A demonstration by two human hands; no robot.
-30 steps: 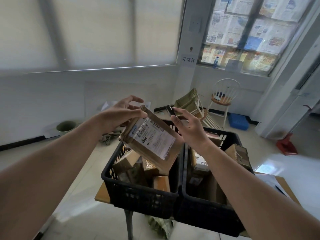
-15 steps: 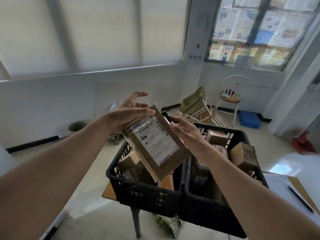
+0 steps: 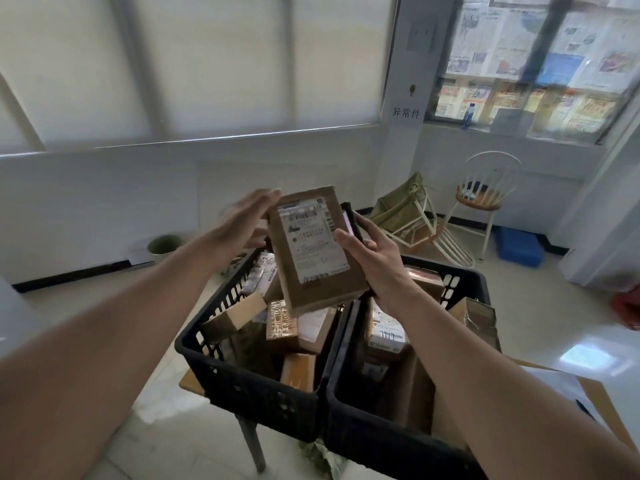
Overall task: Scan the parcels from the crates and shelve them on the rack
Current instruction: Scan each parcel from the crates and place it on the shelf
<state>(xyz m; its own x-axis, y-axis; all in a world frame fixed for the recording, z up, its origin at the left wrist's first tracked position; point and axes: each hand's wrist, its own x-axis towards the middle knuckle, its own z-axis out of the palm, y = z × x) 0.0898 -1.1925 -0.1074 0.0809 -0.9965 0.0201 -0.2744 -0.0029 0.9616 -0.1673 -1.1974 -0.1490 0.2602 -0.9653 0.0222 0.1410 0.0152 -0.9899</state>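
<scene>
Parcels [image 3: 282, 327] filling left crate [image 3: 242, 386], right crate [image 3: 388, 427]

Soft window daylight, motion blur

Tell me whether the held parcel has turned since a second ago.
Yes. The parcel has turned from tilted to nearly upright above the left crate, label facing the camera.
</scene>
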